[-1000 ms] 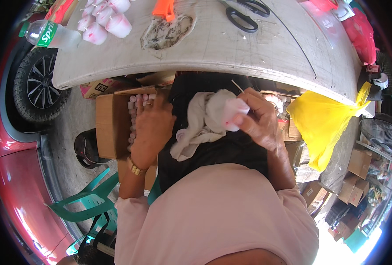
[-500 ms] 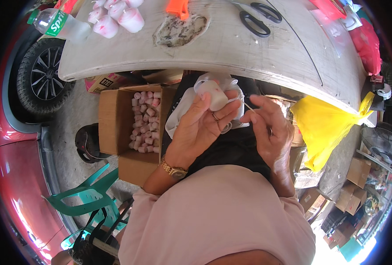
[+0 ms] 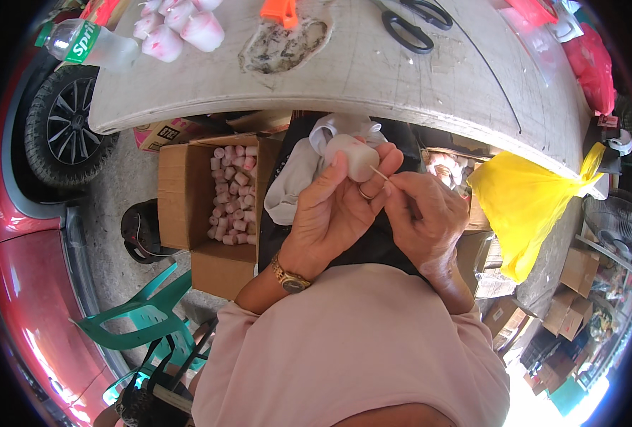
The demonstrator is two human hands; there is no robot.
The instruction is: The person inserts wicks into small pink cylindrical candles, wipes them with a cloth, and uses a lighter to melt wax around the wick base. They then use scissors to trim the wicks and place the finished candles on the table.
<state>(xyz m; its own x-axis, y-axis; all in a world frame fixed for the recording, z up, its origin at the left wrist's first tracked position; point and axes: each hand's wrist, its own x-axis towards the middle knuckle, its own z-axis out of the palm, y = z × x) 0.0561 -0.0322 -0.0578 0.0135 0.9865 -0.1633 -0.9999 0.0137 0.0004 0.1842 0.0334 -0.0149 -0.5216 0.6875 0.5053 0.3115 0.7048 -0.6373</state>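
Head view: at the centre of the frame, the left hand [image 3: 336, 222] holds a pale pink-white candle [image 3: 361, 162] between thumb and fingertips, its wick [image 3: 378, 173] pointing toward the right. The right hand [image 3: 428, 213], just right of centre, has its fingertips drawn close at the wick's free end; whether they grip it or only touch it, I cannot tell. The likeliest trouble is a sharp sideways tug, which could loosen the wick or twist the smooth wax out of the left hand's light hold. A drop could dent the rim or soil the surface. Behind the candle, a pale cloth [image 3: 290, 186] lies bunched; it might soften a fall there. Left of centre, a cardboard box [image 3: 174, 196] holds many small pinkish pieces [image 3: 239, 192], where a dropped candle could chip them. Across the top, the table [image 3: 373, 92] bears more candles [image 3: 181, 32] at upper left.
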